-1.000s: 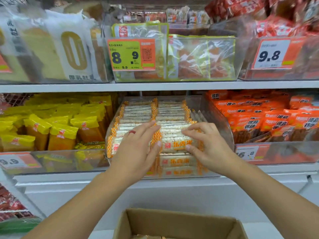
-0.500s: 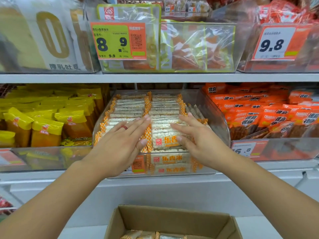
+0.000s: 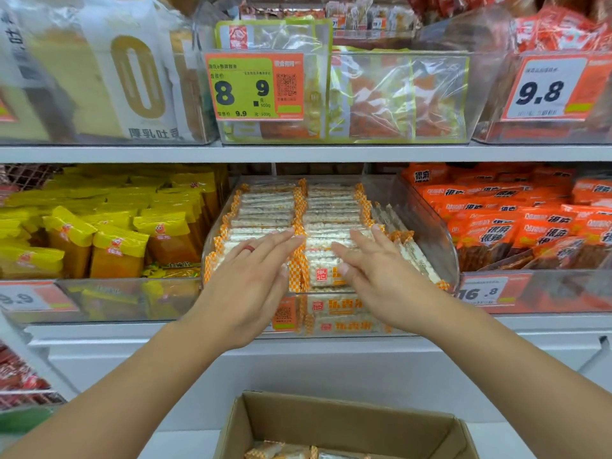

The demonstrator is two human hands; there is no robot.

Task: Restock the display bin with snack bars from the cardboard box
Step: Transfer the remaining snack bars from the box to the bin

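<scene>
While both hands lie flat on the stock, the scene reads as follows.
Display bin (image 3: 427, 223): clear plastic, centre of the middle shelf; landmark for all entries.
Snack bars (image 3: 268, 210): two neat rows inside the bin; a few loose bars lean along its right wall.
Left hand (image 3: 246, 283): fingers straight and together, palm down on the left row; holds nothing; red ring on one finger.
Right hand (image 3: 374, 273): fingers extended, slightly spread, pressing the right row; holds nothing.
Cardboard box (image 3: 347, 422): below the bin, flaps open, some bars visible inside.
Surroundings: yellow packets (image 3: 109, 233) left of the bin; orange packets (image 3: 516, 220) right of it; price tag (image 3: 253, 87) above it.
Obstruction: the hands cover the front bars.
Change: fingers flatter than half a second ago; view shifted slightly.
</scene>
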